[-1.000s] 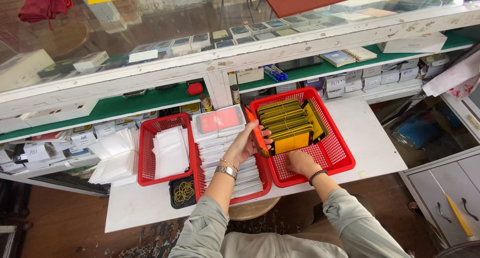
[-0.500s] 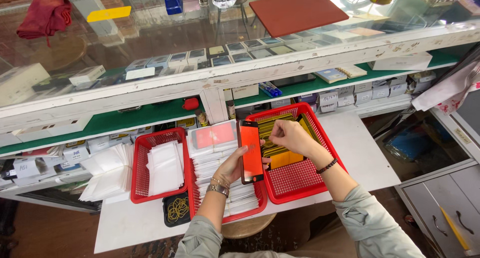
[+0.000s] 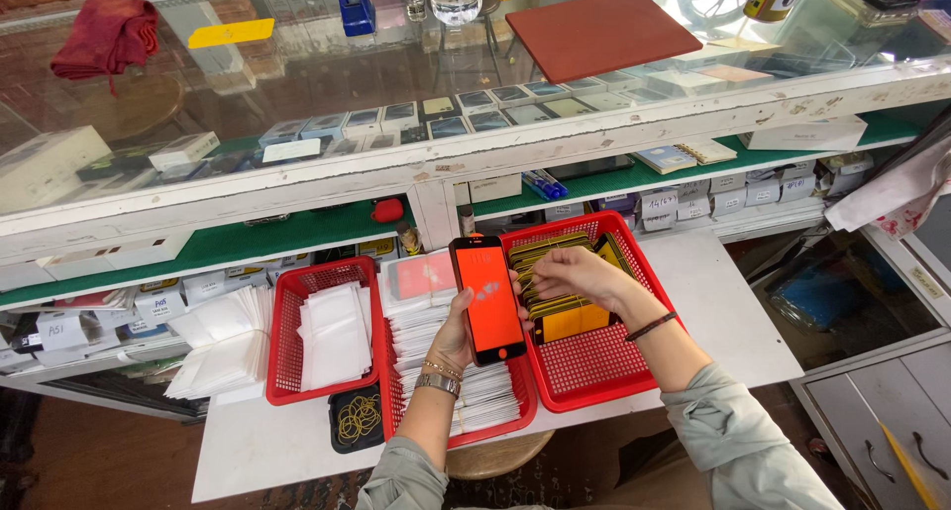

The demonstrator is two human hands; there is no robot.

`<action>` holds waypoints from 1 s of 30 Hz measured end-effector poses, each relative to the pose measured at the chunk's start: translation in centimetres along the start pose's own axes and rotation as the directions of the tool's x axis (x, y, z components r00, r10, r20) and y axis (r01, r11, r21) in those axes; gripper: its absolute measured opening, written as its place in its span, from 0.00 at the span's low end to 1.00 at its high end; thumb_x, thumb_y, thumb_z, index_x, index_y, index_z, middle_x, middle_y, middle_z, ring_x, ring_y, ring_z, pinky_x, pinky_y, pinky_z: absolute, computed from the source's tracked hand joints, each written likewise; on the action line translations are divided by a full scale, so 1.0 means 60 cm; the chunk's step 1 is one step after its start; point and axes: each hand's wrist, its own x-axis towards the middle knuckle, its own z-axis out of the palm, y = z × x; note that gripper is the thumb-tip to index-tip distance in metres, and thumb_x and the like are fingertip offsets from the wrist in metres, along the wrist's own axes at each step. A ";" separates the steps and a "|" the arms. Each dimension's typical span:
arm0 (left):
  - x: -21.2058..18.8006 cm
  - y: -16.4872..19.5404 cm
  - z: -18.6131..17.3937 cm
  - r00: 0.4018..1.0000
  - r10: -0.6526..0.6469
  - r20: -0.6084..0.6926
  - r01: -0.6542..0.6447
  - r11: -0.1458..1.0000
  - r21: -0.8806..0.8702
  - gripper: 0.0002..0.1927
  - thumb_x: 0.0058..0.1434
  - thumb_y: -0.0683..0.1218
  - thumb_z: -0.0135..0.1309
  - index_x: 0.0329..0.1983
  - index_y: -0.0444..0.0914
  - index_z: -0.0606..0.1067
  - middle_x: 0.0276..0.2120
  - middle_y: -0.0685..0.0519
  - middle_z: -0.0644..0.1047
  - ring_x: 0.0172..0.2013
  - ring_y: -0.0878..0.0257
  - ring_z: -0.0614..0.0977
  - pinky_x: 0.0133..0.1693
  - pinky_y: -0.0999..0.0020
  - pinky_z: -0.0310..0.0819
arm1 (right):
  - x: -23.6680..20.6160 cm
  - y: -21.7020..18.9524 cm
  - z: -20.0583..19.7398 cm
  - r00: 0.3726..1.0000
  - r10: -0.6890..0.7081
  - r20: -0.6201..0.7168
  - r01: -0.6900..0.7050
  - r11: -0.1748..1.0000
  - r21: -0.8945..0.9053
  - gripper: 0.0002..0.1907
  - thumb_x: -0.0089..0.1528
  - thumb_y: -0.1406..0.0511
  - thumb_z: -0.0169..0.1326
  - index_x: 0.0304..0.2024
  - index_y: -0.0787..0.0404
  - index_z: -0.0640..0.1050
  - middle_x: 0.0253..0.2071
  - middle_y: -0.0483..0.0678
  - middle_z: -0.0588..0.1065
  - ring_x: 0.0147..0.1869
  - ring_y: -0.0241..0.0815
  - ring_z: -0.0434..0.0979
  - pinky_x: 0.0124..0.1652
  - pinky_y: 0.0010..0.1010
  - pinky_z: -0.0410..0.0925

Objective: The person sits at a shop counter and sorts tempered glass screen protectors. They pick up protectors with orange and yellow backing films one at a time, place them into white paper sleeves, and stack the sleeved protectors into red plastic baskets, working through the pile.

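My left hand [image 3: 458, 338] holds a flat orange-red phone-shaped panel with a black rim [image 3: 487, 297] upright over the middle red basket [image 3: 503, 423]. That basket is filled with stacks of white packets [image 3: 436, 322]. My right hand [image 3: 578, 270] reaches into the right red basket [image 3: 594, 371], fingers pinched on the row of yellow and black packets [image 3: 565, 307] standing in it. A watch and bracelets are on my left wrist, and a dark band is on my right wrist.
A third red basket [image 3: 287, 371] at left holds white sheets, with loose white packets [image 3: 223, 342] beside it. A small black tray of rubber bands [image 3: 357, 418] lies on the white shelf [image 3: 733, 322]. A glass counter [image 3: 396, 64] with small boxes rises behind. Grey drawers [image 3: 892, 421] stand at right.
My left hand has lifted the orange-red panel and turned its flat face up toward me. My right hand moved from the basket's near edge into the yellow packets.
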 end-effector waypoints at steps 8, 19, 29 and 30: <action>-0.042 0.050 0.001 0.955 -0.281 0.096 0.233 0.910 0.344 0.37 0.60 0.57 0.62 0.66 0.35 0.66 0.52 0.49 0.75 0.45 0.56 0.83 0.51 0.56 0.81 | 0.039 -0.013 -0.018 0.994 0.014 0.108 -0.084 0.735 0.673 0.11 0.72 0.66 0.52 0.45 0.69 0.80 0.27 0.39 0.69 0.30 0.31 0.69 0.36 0.24 0.67; 0.014 0.066 -0.007 0.957 -0.095 -0.273 0.230 0.824 0.517 0.28 0.64 0.53 0.57 0.62 0.38 0.65 0.54 0.44 0.78 0.46 0.59 0.85 0.50 0.61 0.84 | -0.064 -0.059 0.082 0.923 -0.270 0.274 0.373 0.807 -0.459 0.16 0.66 0.59 0.51 0.41 0.61 0.84 0.32 0.41 0.81 0.39 0.33 0.80 0.43 0.27 0.74; 0.035 0.061 0.042 0.977 -0.166 -0.137 0.215 0.786 0.580 0.48 0.58 0.55 0.61 0.74 0.35 0.51 0.54 0.43 0.77 0.47 0.56 0.85 0.46 0.57 0.83 | -0.040 0.040 0.019 0.973 -0.171 -0.152 0.190 0.974 0.124 0.29 0.62 0.49 0.52 0.60 0.55 0.69 0.55 0.42 0.77 0.59 0.35 0.77 0.55 0.33 0.72; 0.043 0.060 0.046 0.964 -0.196 -0.181 0.266 0.708 0.654 0.51 0.54 0.56 0.61 0.75 0.38 0.49 0.53 0.44 0.77 0.45 0.56 0.85 0.44 0.59 0.83 | -0.046 0.045 0.023 0.986 -0.138 -0.099 0.152 0.976 0.159 0.30 0.61 0.49 0.53 0.61 0.55 0.69 0.56 0.44 0.76 0.60 0.36 0.77 0.56 0.34 0.71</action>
